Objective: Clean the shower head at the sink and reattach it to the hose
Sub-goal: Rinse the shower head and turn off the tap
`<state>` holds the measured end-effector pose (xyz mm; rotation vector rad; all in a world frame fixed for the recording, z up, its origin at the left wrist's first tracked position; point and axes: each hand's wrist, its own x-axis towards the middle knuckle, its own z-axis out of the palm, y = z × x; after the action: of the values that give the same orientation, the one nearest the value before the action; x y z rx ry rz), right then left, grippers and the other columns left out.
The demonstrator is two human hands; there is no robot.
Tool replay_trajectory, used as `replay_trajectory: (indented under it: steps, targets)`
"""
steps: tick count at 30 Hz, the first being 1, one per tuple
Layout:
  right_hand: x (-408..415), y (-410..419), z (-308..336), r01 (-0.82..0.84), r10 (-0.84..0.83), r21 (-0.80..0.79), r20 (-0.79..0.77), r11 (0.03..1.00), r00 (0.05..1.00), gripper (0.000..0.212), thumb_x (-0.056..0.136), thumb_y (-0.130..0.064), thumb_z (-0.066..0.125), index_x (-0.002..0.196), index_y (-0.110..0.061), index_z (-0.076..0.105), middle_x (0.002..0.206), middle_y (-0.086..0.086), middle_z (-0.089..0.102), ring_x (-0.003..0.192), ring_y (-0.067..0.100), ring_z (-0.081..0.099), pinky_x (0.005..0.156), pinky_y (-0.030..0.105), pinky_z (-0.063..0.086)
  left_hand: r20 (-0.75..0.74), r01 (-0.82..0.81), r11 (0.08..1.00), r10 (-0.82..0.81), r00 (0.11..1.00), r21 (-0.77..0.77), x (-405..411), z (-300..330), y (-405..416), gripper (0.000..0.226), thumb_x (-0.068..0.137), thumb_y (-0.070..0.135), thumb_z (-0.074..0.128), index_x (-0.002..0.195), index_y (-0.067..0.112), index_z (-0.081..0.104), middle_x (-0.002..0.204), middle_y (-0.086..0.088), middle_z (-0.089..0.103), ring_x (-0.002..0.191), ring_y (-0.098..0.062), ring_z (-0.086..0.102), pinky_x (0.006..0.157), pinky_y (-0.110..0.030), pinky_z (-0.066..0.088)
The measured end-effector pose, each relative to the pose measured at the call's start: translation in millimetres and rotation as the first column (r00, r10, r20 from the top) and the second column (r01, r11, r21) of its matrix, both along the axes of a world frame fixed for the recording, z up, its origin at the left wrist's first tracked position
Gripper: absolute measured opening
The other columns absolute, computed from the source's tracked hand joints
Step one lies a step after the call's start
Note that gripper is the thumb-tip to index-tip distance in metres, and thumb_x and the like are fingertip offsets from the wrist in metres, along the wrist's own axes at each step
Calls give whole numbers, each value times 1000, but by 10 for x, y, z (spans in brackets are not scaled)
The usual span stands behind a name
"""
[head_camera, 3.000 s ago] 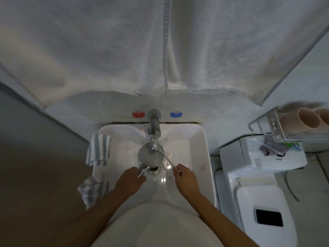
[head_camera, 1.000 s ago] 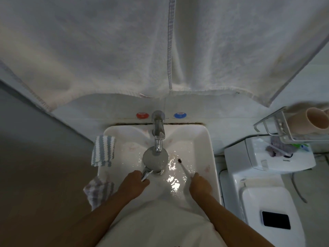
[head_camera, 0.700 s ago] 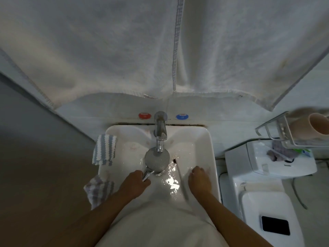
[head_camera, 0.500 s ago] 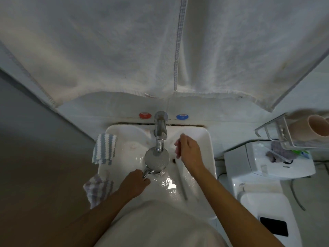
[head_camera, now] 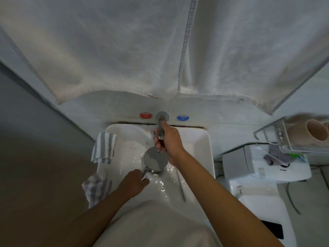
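Shower head [head_camera: 156,160] sits face up at the frame's centre, over the sink [head_camera: 204,157], your left hand [head_camera: 133,182] gripping its handle. Your right hand [head_camera: 166,139] curls round the tap [head_camera: 161,124] above. You're on the rinse; next, work that lever, then find the hose.

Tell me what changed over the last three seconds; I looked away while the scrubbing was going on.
The right hand let go of the toothbrush, which now lies in the sink at the right, then reached forward and gripped the faucet. The left hand held the shower head by its handle under the spout throughout. The striped cloths on the left rim stayed put.
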<state>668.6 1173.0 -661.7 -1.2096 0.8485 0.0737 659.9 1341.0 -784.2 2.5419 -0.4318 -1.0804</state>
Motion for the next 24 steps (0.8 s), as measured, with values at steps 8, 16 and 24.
replay_trajectory:
  steps: [8, 16, 24]
  targets:
    - [123, 73, 8, 135, -135, 14, 49, 991, 990, 33, 104, -24, 36, 80, -12, 56, 52, 2, 43, 35, 7, 31, 36, 20, 25, -5, -25, 1000, 25, 1000, -3, 35, 29, -20, 30, 88, 35, 59, 82, 10, 45, 87, -9, 56, 74, -22, 51, 62, -25, 35]
    - [151, 95, 4, 175, -175, 2, 59, 985, 983, 35, 105, -21, 35, 77, -12, 53, 55, 2, 40, 34, 4, 31, 34, 17, 25, -1, 11, 999, -11, 1000, 38, 29, 61, -49, 30, 88, 36, 59, 83, 10, 44, 90, -13, 58, 75, -26, 54, 56, -27, 36]
    - [170, 102, -4, 194, -193, -35, 37, 980, 981, 40, 105, -20, 35, 70, -13, 53, 54, 2, 43, 34, 5, 32, 34, 17, 25, 1, 33, 999, -33, 999, 41, 23, 64, -48, 29, 88, 37, 58, 84, 11, 46, 90, -10, 57, 76, -23, 51, 64, -27, 36]
